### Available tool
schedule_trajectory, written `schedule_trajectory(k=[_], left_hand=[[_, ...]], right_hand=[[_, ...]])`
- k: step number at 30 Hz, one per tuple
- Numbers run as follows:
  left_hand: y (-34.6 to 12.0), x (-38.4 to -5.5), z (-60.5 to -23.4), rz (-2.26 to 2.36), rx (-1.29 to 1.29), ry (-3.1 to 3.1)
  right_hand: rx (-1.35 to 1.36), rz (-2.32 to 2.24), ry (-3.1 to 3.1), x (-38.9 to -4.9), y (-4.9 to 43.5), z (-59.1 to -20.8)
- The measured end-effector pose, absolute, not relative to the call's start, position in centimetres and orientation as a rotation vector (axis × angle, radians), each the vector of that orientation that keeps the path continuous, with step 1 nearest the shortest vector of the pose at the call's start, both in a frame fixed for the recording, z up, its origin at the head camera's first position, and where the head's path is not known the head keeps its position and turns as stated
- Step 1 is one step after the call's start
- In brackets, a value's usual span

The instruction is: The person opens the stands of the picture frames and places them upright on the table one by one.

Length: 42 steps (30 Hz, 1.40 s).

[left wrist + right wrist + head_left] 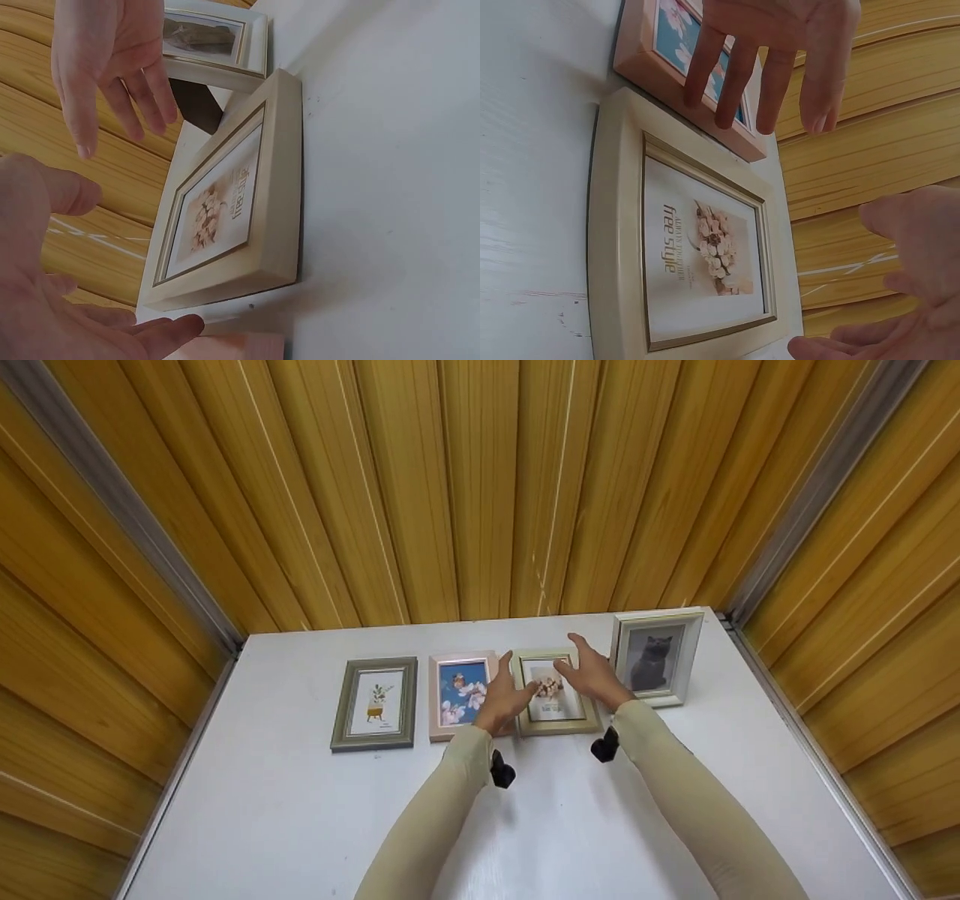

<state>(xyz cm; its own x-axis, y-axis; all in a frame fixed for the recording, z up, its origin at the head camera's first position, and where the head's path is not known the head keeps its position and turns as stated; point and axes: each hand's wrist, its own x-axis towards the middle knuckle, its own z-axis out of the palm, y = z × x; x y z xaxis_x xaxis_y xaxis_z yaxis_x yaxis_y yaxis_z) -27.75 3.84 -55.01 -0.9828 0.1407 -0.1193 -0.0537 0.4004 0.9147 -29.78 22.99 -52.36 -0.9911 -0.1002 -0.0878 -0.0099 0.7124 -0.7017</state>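
A cream photo frame (559, 727) with a bouquet picture lies flat, face up, on the white table. My left hand (508, 695) hovers at its left edge, over the gap beside a pink frame (438, 701) with a blossom picture. On the other side, my right hand (598, 673) is above the cream frame's right edge. Both hands have their fingers spread and hold nothing; the wrist views show them apart from the cream frame (283, 180). Right of it, a white frame (678, 675) with a grey cat picture stands propped up on a dark back leg (196, 105).
At the left of the row lies a grey-green frame (341, 716) with a potted plant picture. The white table (285, 825) runs back to a yellow wood-patterned wall (480, 495), with similar walls on both sides. A black device sits at each wrist.
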Motion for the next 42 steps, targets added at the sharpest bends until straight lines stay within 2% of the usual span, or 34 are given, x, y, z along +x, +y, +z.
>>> schedule_trajectory(k=[17, 42], left_hand=[[6.2, -27.7, -56.2, 1.583, 0.046, 2.532], [7.3, -27.1, -56.4, 1.546, -0.044, 2.570]], right_hand=[[-0.042, -1.095, 2.792, -30.1, 23.0, -55.1], [-0.063, -1.125, 2.705, -29.5, 22.8, -55.9]])
